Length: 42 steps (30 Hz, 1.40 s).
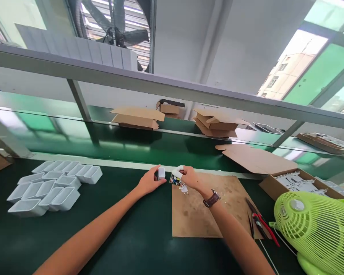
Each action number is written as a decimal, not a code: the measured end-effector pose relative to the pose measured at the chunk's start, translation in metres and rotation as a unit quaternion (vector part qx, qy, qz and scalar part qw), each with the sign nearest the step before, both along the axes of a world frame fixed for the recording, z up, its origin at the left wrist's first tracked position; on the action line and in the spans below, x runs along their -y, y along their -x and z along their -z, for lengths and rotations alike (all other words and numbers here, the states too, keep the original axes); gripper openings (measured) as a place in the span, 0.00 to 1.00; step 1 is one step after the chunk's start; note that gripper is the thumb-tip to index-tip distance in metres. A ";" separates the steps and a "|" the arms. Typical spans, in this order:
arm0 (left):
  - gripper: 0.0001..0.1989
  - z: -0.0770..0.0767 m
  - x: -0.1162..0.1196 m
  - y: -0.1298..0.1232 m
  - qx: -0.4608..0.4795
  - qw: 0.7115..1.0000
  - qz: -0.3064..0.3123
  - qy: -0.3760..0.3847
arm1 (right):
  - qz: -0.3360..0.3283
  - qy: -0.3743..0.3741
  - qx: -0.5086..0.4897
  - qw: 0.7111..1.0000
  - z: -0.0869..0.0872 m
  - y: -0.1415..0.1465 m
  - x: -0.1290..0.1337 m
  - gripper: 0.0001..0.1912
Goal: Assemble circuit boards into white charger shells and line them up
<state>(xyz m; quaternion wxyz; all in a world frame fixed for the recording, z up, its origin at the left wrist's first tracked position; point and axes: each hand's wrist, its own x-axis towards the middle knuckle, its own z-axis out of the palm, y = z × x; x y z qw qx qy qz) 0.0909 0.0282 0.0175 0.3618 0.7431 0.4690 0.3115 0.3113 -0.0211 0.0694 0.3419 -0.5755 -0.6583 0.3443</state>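
Dark green covers the table (126, 236), and beyond both hands a green belt-like surface (123, 152) runs across under a pale metal frame (172, 86), with open cardboard boxes (137, 116) on its far side and a large wall fan (114, 34) up to the left. The left hand (151, 181) grasps a small white casing (161, 173) upright between thumb and fingers, its open end facing up. Just to the right of it, the right hand (187, 177), with white covers on its fingertips, pinches a small circuit board (175, 180); a white plug piece (184, 188) sits right at the board, below the fingers. Under the right hand and forearm lies a stained cardboard sheet (200, 214), and red-handled pliers (259, 219) rest on it to the right of that hand. Well left of the left hand stand rows of empty white casings (50, 187). Far to the right of the right hand are a box of white parts (299, 183) and a lime-green fan (312, 229)
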 end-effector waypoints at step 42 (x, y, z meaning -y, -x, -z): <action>0.36 0.025 0.057 0.060 0.008 0.957 0.086 -0.277 | 0.002 -0.436 0.201 0.877 0.044 0.051 0.085 0.37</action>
